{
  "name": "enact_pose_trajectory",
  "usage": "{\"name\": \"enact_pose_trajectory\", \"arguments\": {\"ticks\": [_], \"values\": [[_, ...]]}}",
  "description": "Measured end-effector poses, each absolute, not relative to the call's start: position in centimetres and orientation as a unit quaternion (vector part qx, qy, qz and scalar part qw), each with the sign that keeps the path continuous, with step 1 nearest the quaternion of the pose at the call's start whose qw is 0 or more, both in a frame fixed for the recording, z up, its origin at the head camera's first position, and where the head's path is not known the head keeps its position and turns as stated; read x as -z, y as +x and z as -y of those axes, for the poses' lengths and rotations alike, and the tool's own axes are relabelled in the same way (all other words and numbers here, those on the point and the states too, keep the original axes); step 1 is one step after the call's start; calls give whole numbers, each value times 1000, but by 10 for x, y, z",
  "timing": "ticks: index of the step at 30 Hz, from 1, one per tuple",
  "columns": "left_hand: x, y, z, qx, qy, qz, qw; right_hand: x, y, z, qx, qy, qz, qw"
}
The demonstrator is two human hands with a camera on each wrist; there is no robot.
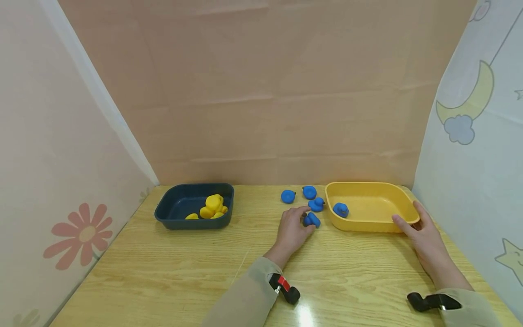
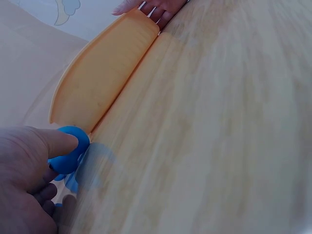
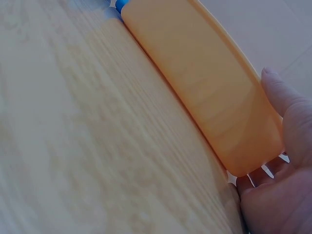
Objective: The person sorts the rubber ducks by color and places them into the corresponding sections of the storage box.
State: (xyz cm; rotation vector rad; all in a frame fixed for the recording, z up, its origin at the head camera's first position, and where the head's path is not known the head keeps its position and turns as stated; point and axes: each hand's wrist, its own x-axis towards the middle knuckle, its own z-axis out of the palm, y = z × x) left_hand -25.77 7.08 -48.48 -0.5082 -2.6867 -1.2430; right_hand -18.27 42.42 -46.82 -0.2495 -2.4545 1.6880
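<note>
Low on the table, my left hand [image 1: 291, 229] pinches a blue rubber duck [image 1: 312, 220] between thumb and fingers. In the left wrist view the thumb [image 2: 61, 143] lies against that duck [image 2: 73, 161], whose far side is hidden. My right hand [image 1: 429, 243] grips the near right corner of a yellow plastic bin [image 1: 367, 226], thumb at the rim and fingers around the outside. One blue duck [image 1: 341, 210] sits inside the bin at its left end. Beyond my left hand lie three more blue ducks, one [image 1: 316, 205] close to the bin's left wall.
A dark blue bin [image 1: 163, 221] with several yellow ducks [image 1: 213, 206] stands at the left on the wooden table [image 1: 184, 272]. Brown paper [image 1: 278, 100] rises behind the table. Printed sheets hang along the left and right sides.
</note>
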Motion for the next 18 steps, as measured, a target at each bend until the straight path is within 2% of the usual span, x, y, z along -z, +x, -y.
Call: {"name": "enact_pose_trajectory", "arguments": {"ticks": [18], "values": [[488,-259,-70,409,-174,892,77,469,-183,-426,-558,-82,823,75]]}}
